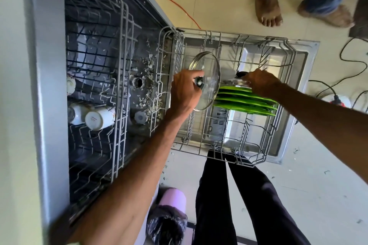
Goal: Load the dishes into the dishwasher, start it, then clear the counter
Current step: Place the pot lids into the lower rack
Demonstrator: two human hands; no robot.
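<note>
Your left hand (185, 89) grips a glass lid (211, 69) by its metal knob (199, 81), holding it upright on edge over the left end of the pulled-out lower rack (278, 45). Your right hand (260, 83) is curled round a second lid (234, 82) with a black knob, tilted just above the row of green plates (247, 103) standing in that rack. The two lids are close together between your hands. White cups (97, 118) lie in the upper rack (119, 141).

An orange cable (179, 7) is laid across the tiled floor (219, 2). Another person's bare feet (268, 12) are seen beyond it. Black cables (341, 53) are strewn on the right, and a bagged bin (171, 211) is set nearby.
</note>
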